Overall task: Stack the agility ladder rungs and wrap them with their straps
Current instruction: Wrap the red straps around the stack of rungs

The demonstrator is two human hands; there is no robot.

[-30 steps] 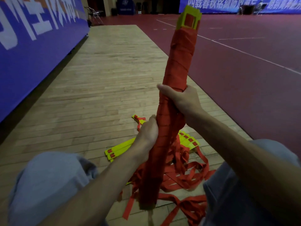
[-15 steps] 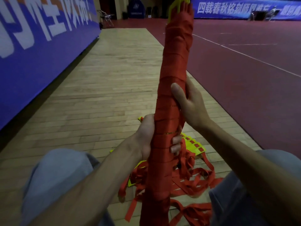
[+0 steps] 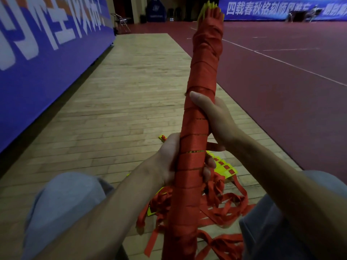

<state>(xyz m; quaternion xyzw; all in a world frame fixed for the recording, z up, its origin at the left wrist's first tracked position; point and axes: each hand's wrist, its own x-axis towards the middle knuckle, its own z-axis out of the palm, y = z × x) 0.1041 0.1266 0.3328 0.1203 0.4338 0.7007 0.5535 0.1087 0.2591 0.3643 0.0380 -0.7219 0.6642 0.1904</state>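
A long bundle of stacked yellow rungs, wound all over in red strap, stands nearly upright in front of me, its yellow tips showing at the top. My left hand grips the bundle's lower middle, fingers curled round to its right side. My right hand grips it just above, thumb laid across the wrap. On the floor behind lies a second set of yellow rungs with a loose tangle of red straps.
I sit on a wooden floor strip with my knees at both sides. A blue banner wall runs along the left. Dark red court flooring lies to the right. A folding chair stands far back.
The bundle has swung from leaning right to nearly upright and turned in my hands. My left hand now wraps its fingers round it; my right hand has shifted its hold slightly.
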